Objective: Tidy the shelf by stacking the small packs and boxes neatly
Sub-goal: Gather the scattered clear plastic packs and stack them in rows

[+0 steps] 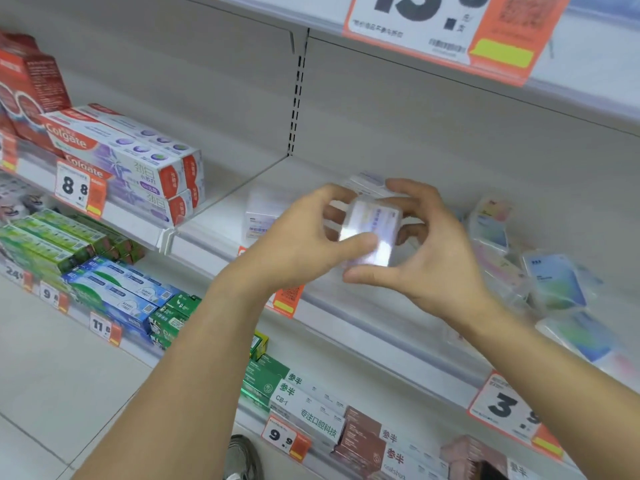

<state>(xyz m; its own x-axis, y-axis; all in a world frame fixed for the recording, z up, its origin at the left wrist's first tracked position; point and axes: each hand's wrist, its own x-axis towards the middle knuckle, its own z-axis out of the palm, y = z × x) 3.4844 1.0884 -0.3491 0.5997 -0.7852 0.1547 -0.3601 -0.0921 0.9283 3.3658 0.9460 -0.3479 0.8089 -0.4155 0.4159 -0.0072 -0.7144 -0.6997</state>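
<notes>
A small white shiny box (372, 230) is held in front of the white shelf (381, 317) by both hands. My left hand (304, 237) pinches its left side with thumb and fingers. My right hand (426, 244) curls round its right side, thumb below and fingers above. Behind the hands stand a white box (259, 216) on the shelf's left and another white box (367, 183) further back. Loose pastel packs (491, 223) lie in a jumble on the shelf's right, with a blue pack (554, 282) nearest me.
Colgate toothpaste boxes (138, 157) fill the neighbouring shelf on the left. Green and blue toothpaste boxes (114, 289) sit on lower shelves. Orange price tags (509, 410) hang on the shelf edges. An upper shelf (519, 64) overhangs the work area.
</notes>
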